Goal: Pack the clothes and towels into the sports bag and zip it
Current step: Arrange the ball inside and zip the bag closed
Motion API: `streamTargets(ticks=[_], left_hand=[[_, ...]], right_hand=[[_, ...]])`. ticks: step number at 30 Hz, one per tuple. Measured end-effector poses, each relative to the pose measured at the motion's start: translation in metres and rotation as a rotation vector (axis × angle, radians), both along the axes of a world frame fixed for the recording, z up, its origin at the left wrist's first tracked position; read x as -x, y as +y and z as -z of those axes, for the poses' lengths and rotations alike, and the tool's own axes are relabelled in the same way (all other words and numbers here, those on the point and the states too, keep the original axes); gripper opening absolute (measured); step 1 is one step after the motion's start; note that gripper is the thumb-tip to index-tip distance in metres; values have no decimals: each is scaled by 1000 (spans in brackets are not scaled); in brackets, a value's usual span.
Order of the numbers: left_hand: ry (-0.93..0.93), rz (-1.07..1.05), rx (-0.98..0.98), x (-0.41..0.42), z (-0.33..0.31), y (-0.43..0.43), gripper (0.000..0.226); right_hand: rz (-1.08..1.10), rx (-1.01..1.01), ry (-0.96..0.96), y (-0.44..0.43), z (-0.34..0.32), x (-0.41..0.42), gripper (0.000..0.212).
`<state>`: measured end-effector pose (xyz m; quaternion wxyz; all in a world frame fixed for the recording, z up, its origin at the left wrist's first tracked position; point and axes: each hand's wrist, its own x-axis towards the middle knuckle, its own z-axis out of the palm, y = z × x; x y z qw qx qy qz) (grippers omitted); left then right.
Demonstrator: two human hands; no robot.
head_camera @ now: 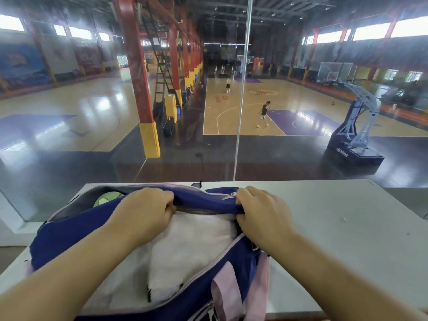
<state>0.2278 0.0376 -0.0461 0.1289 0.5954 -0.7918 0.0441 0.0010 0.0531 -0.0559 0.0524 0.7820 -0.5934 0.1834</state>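
A navy sports bag (69,230) with pale pink straps lies open on a grey table (347,228). White towels (190,246) fill its main opening. My left hand (143,212) grips the far flap of the bag along the zipper line. My right hand (259,212) is closed on the same flap at its right end, next to a metal zipper pull (233,194). A green item (107,198) shows in a side pocket at the bag's far left.
The table butts against a glass pane (238,112) with a vertical seam, overlooking basketball courts below. Bare tabletop stretches to the right of the bag. The pink straps (234,290) hang over the bag's near side.
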Motion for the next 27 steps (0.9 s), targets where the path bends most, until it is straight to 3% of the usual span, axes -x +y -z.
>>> streamTargets(ticks=[3,8,14,20,27], left_hand=[[19,-103,3,-27,3,5,20],[20,-125,64,-33,11,7,22],[-76,-183,67,-23,23,5,26],[-134,-345,23,-63,40,10,26],[-147,-434,15,-103,35,30,30]], right_hand=[[26,4,21,3,-1,-5,9],[28,120,221,3,-9,-45,25],[-180,63,183,-17,-7,-99,27],[-100,49,91,-26,-8,-87,20],[-138,132,198,-17,0,-107,26]])
